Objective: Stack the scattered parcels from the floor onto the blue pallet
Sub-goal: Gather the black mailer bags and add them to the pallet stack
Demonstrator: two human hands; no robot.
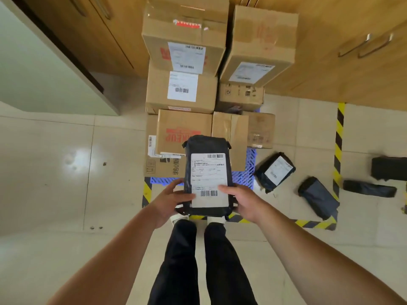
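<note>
I hold a black plastic-wrapped parcel (207, 150) with a white shipping label between both hands, in front of me above the near edge of the blue pallet (246, 172). My left hand (169, 201) grips its lower left side and my right hand (242, 201) grips its lower right side. The pallet carries several stacked cardboard boxes (182, 91), which hide most of it. To the right, several black parcels lie on the floor: one with a label (275, 172), a dark grey one (317, 197), a flat one (370, 188) and one at the edge (389, 168).
Yellow-black hazard tape (339, 137) marks a floor zone around the pallet. Wooden cabinets (352, 51) stand behind and to the right of the boxes. A pale wall panel (33, 62) is at the left. My legs and shoes (215, 220) are below the parcel.
</note>
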